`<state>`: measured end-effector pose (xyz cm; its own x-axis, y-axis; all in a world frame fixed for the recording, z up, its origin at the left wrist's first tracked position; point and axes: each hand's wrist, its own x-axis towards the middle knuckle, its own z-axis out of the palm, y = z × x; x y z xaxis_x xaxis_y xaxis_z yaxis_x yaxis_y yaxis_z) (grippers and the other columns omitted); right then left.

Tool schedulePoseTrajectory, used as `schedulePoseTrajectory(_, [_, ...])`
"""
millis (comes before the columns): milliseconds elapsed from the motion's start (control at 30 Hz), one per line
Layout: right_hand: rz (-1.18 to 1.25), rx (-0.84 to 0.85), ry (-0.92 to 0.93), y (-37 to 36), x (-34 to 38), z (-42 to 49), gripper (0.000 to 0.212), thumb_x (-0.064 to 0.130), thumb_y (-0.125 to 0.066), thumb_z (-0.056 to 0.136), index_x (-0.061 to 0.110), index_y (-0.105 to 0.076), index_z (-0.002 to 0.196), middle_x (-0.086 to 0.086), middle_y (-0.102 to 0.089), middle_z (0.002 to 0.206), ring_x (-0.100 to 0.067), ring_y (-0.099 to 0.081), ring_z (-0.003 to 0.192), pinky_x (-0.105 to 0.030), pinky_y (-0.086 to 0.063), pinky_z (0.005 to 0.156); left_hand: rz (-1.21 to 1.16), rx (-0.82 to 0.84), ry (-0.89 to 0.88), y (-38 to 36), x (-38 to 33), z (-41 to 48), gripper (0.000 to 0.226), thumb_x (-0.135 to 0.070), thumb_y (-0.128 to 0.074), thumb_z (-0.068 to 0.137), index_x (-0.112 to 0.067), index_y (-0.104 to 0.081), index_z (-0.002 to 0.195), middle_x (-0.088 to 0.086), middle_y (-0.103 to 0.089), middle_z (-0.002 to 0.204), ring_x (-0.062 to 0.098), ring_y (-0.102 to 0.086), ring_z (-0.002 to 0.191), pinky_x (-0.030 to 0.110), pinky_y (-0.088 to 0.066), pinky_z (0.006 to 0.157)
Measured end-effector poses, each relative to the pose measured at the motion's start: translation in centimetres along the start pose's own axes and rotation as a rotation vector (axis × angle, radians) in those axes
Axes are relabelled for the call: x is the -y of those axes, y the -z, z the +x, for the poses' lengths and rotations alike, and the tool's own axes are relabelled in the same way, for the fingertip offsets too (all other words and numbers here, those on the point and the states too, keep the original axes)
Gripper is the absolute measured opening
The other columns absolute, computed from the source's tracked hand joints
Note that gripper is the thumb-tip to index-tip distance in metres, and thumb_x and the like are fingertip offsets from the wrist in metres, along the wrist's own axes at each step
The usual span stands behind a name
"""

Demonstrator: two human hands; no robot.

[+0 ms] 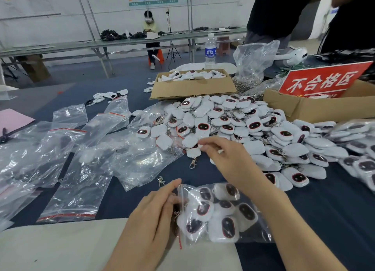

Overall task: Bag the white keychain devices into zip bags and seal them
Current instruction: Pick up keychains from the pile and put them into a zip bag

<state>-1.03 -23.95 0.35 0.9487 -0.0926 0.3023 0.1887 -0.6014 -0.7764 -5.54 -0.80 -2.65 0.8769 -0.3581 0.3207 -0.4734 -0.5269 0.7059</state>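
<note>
right hand [223, 159] is being pinched onto keychain device [193, 152] at pile [233, 118] near edge; zip bag [227, 216] mouth, nearer and left, is being gripped by left hand [154, 212].

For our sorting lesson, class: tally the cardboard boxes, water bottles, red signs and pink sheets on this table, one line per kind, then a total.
Cardboard boxes: 2
Water bottles: 1
Red signs: 1
Pink sheets: 1
Total: 5
</note>
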Motion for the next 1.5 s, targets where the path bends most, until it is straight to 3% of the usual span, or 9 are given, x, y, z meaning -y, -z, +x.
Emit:
schedulePoseTrajectory(133, [-0.183,-0.108,-0.012,0.3,-1.0,-0.1,0.028,0.021,-0.051,0.103,0.026,-0.064,0.127,0.011,-0.063,0.127,-0.006,-0.050,0.123,-0.018,-0.034,0.105,0.006,-0.139,-0.005,0.0,0.6,0.4,0.034,-0.040,-0.035,0.098,-0.055,-0.051,0.124,-0.032,-0.071,0.100,-0.012,-0.052,0.054,0.003,-0.041,0.062])
schedulePoseTrajectory(267, [-0.449,-0.118,-0.056,0.5,-1.9,-0.2,0.039,0.021,-0.047,0.104,0.022,-0.052,0.142,-0.003,-0.044,0.151,-0.020,-0.029,0.145,-0.033,-0.021,0.120,-0.044,-0.231,0.086,0.1,1.7,0.9,0.028,-0.044,-0.038,0.097,-0.049,-0.056,0.117,-0.029,-0.072,0.097,0.001,-0.041,0.039,0.008,-0.037,0.047])
schedulePoseTrajectory(400, [-0.614,0.007,-0.178,0.6,-2.5,-0.3,0.051,0.032,-0.039,0.106,0.027,-0.028,0.155,-0.005,-0.014,0.167,-0.026,-0.005,0.154,-0.044,-0.003,0.124,-0.065,-0.204,0.218,-0.5,2.9,2.1,0.025,-0.028,-0.051,0.101,-0.047,-0.058,0.115,-0.031,-0.067,0.106,-0.004,-0.062,0.088,0.011,-0.043,0.076])
schedulePoseTrajectory(500, [-0.621,0.010,-0.160,0.6,-2.7,-0.3,0.049,0.033,-0.038,0.106,0.027,-0.031,0.154,-0.002,-0.022,0.164,-0.025,-0.009,0.153,-0.045,-0.006,0.125,0.120,-0.154,0.163,-0.9,2.9,3.5,0.029,-0.030,-0.049,0.100,-0.038,-0.056,0.127,-0.026,-0.057,0.121,-0.005,-0.046,0.115,0.021,-0.037,0.093])
schedulePoseTrajectory(700, [-0.573,-0.062,-0.118,0.6,-2.7,-0.4,0.034,0.030,-0.047,0.102,0.028,-0.057,0.135,-0.001,-0.044,0.149,-0.020,-0.034,0.141,-0.038,-0.015,0.121,0.410,-0.208,0.002,-1.6,2.3,8.0,0.032,-0.017,-0.054,0.099,-0.014,-0.062,0.129,0.007,-0.058,0.132,0.022,-0.044,0.122,0.039,-0.037,0.106])
schedulePoseTrajectory(867, [-0.523,-0.118,-0.106,0.3,-3.1,-0.3,0.026,0.026,-0.056,0.099,0.027,-0.064,0.123,-0.001,-0.050,0.135,-0.019,-0.050,0.122,-0.043,-0.026,0.118,0.582,-0.054,0.084,-2.5,2.6,10.5,0.046,-0.038,-0.045,0.104,-0.024,-0.048,0.148,0.013,-0.035,0.159,0.035,-0.027,0.147,0.047,-0.015,0.122])
schedulePoseTrajectory(1033, [-0.462,-0.156,-0.064,-0.1,-3.2,-0.3,0.024,0.019,-0.057,0.097,0.029,-0.065,0.117,0.003,-0.052,0.120,-0.009,-0.041,0.097,-0.047,-0.032,0.115,0.548,0.015,0.115,-2.5,3.0,10.8,0.038,-0.037,-0.042,0.105,-0.024,-0.055,0.138,0.013,-0.036,0.157,0.036,-0.033,0.140,0.045,-0.019,0.122])
schedulePoseTrajectory(1233, [-0.296,-0.140,-0.089,-0.1,-2.6,-0.4,0.035,0.023,-0.058,0.098,0.031,-0.051,0.131,0.005,-0.050,0.113,-0.018,-0.052,0.105,-0.041,-0.047,0.096,0.532,0.003,0.096,-2.7,3.2,10.9,0.046,-0.034,-0.042,0.105,-0.025,-0.040,0.150,0.017,-0.021,0.163,0.039,-0.020,0.149,0.049,-0.015,0.123])
schedulePoseTrajectory(1500, [-0.407,-0.054,-0.078,0.0,-2.8,-0.5,0.027,0.030,-0.053,0.102,0.022,-0.061,0.127,0.001,-0.064,0.121,-0.017,-0.046,0.112,-0.035,-0.035,0.108,0.494,-0.036,0.068,-2.7,3.4,10.8,0.036,-0.029,-0.042,0.104,-0.022,-0.053,0.138,0.015,-0.036,0.157,0.035,-0.028,0.145,0.046,-0.021,0.121])
